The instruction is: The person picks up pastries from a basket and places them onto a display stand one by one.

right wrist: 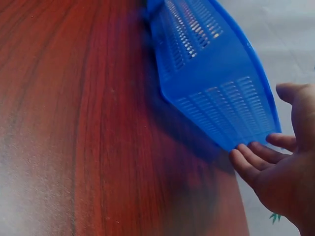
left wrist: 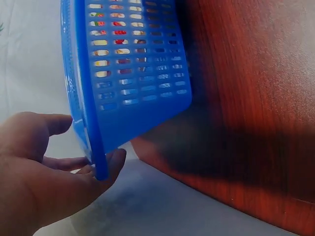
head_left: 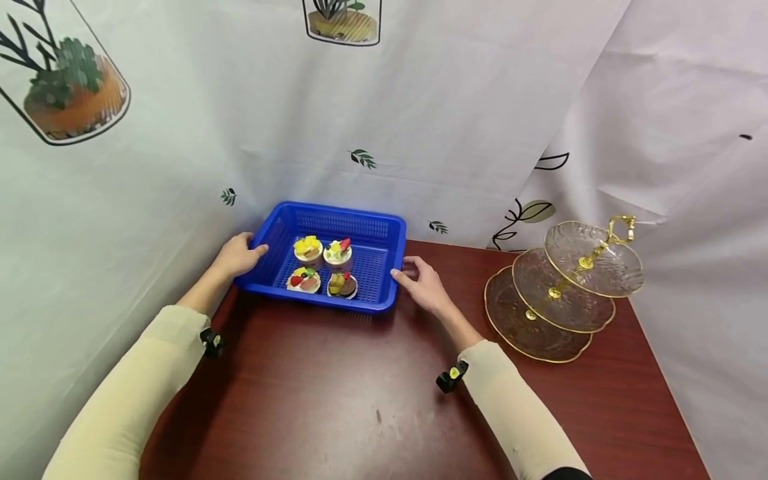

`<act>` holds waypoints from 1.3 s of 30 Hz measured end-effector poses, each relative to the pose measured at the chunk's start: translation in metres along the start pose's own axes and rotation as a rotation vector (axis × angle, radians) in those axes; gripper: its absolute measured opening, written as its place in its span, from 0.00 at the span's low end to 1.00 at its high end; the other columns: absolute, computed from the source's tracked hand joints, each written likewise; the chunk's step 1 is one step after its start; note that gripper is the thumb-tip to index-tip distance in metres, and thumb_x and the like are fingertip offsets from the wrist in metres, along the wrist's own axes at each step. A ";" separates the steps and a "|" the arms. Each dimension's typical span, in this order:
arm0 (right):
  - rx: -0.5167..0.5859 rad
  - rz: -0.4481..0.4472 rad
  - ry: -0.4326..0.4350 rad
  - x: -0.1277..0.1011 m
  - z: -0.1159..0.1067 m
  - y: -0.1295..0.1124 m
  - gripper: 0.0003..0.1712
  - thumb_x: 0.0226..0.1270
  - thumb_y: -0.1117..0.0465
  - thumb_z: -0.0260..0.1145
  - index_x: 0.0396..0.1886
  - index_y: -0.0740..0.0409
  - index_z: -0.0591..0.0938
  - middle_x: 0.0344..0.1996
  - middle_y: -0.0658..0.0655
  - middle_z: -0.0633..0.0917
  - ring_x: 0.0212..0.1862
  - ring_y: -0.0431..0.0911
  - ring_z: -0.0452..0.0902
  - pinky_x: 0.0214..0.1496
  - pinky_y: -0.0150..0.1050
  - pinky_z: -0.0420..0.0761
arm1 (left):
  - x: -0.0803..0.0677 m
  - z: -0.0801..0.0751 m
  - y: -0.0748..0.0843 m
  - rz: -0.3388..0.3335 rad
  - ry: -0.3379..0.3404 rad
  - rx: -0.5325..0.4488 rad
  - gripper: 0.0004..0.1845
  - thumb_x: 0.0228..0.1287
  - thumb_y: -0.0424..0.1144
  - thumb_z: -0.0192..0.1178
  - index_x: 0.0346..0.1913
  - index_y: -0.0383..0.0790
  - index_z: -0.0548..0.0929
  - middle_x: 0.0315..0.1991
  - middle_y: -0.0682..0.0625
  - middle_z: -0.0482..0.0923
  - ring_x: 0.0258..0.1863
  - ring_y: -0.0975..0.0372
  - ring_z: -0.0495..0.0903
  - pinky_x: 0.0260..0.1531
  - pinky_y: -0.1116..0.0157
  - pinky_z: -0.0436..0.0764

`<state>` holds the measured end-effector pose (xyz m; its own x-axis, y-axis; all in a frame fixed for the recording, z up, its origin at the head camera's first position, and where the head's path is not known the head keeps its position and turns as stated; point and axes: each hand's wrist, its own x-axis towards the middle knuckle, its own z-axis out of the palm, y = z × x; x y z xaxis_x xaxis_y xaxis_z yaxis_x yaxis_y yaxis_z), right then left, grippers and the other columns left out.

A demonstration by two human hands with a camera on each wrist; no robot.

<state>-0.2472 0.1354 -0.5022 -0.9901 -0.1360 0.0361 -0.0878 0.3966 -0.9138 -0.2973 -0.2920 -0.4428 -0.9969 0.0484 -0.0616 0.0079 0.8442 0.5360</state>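
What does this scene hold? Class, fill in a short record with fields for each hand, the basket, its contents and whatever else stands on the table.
left hand: grips the basket's left rim
right hand: fingers at the basket's right rim
basket: blue, perforated, at the table's far edge
contents: four small cakes with fruit toppings
table: dark red wood
also there: three-tier glass stand, gold handle, on the right
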 end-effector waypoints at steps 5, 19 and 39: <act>0.057 -0.024 0.007 -0.002 0.005 0.002 0.27 0.76 0.54 0.71 0.67 0.63 0.77 0.58 0.65 0.86 0.60 0.57 0.85 0.64 0.51 0.82 | 0.001 0.000 -0.006 -0.025 -0.028 -0.060 0.29 0.80 0.34 0.47 0.70 0.08 0.62 0.67 0.15 0.65 0.68 0.28 0.67 0.70 0.37 0.66; 0.247 0.057 -0.003 -0.005 0.000 -0.004 0.26 0.76 0.68 0.65 0.69 0.72 0.72 0.57 0.75 0.84 0.58 0.67 0.84 0.49 0.50 0.89 | -0.006 0.010 0.007 -0.151 -0.117 -0.339 0.30 0.83 0.31 0.45 0.76 0.13 0.54 0.72 0.19 0.63 0.71 0.34 0.67 0.71 0.42 0.68; 0.365 0.136 0.131 -0.028 -0.082 0.016 0.27 0.77 0.71 0.61 0.72 0.72 0.72 0.58 0.79 0.81 0.43 0.50 0.86 0.39 0.36 0.88 | 0.001 0.047 0.052 -0.130 -0.237 -0.749 0.23 0.80 0.36 0.57 0.68 0.27 0.65 0.58 0.35 0.75 0.45 0.57 0.84 0.42 0.64 0.87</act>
<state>-0.2295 0.2204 -0.4845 -0.9977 0.0210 -0.0648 0.0659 0.0519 -0.9965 -0.2947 -0.2233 -0.4542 -0.9424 0.1574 -0.2952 -0.2461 0.2716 0.9304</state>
